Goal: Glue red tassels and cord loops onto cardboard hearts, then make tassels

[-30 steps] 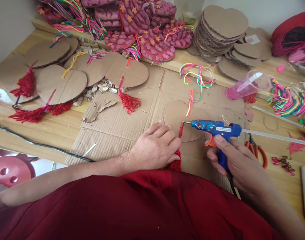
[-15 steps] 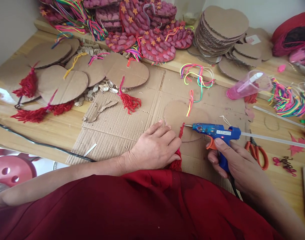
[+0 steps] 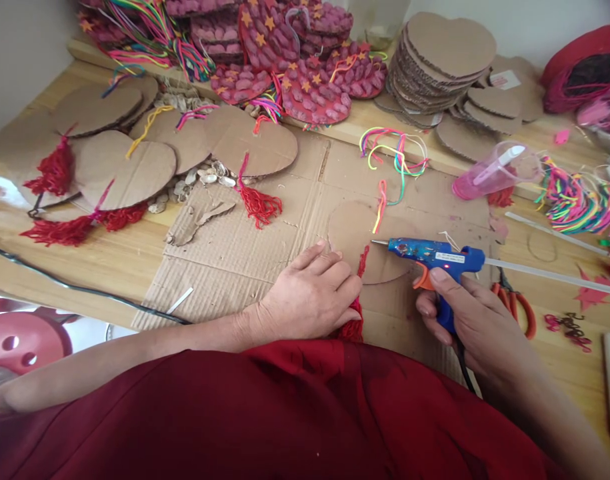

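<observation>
Blue, the plastic glue gun (image 3: 429, 253) filled the right hand's (image 3: 477, 325) clamped fingers (image 3: 437, 327); the left hand (image 3: 312, 293), grip unclear, overlapped a red yarn tassel (image 3: 353, 327).

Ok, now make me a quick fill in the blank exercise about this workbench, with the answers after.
The glue gun is in the ____ hand.
Its trigger is coloured ____.
The tassel by the left hand is ____.

Missing words: right; orange; red.

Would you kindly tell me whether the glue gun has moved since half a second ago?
Yes, slightly: the glue gun has shifted up the picture relative to the red cord.
</observation>
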